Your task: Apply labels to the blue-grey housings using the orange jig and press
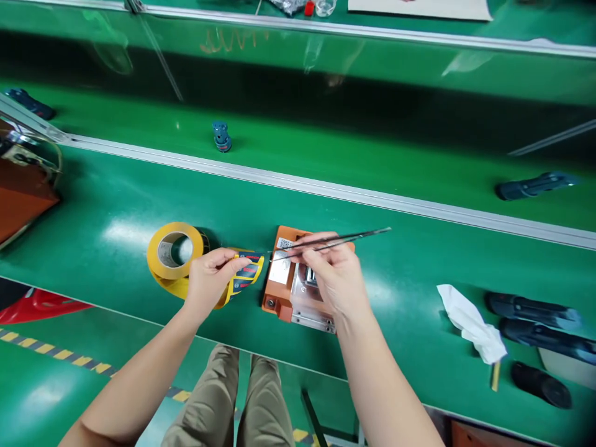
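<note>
Plainly, the delicate spot is the loose end of the label strip point(249, 273), just left of the frame's centre; the left hand point(212, 282) pinches its edge between thumb and fingers, while the right hand's point(342, 279) fingers are closed around long dark tweezers point(372, 233), whose tips reach beside the strip's right end; whether those tips grip anything is too small to tell.

A label could tear or crease if the tips dug into it; a freed one could curl and stick to itself or to skin, since the strip bends in the pinch; a hard pull might drag or tip the yellow roll point(166, 253), which stands at centre left of the frame; the orange block point(274, 288), under the right hand at the centre, could be nudged along the green surface point(400, 323) by the wrist, and a label dropped over it might land crooked.
</note>
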`<state>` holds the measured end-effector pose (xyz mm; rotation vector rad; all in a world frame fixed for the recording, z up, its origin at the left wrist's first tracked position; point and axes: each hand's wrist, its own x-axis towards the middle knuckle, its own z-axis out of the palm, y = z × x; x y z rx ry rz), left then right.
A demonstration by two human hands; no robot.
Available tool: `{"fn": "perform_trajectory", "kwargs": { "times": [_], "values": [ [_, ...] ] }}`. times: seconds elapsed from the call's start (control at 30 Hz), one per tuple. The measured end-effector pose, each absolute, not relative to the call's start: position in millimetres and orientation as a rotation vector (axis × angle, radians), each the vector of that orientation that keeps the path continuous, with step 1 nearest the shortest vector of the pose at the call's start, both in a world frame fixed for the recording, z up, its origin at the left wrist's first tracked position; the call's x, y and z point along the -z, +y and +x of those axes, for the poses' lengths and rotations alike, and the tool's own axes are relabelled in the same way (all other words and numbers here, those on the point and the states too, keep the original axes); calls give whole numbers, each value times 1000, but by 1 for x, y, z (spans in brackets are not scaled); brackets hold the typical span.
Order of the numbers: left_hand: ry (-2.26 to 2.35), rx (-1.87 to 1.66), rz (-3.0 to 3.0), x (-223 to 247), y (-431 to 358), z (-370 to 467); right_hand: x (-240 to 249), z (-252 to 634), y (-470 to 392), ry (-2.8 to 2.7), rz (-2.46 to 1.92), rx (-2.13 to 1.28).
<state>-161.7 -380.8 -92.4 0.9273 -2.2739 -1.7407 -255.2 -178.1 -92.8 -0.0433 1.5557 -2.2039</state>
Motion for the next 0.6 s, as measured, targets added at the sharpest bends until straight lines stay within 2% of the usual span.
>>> {"fn": "perform_trajectory", "kwargs": {
  "times": [0.3, 0.4, 0.47, 0.6],
  "values": [
    [-2224, 1803, 978, 93, -385, -156, 99, -266, -215, 1564, -179, 2035],
    [-2332, 1747, 880, 92, -387, -155, 99, -263, -214, 1613, -206, 2035],
    [-2536, 1555, 761, 91, -388, -159, 96, -263, -207, 1675, -221, 2056],
    [-2947, 915, 559, 92, -382, -183, 88, -267, -173, 1846, -206, 2065]
  ]
}}
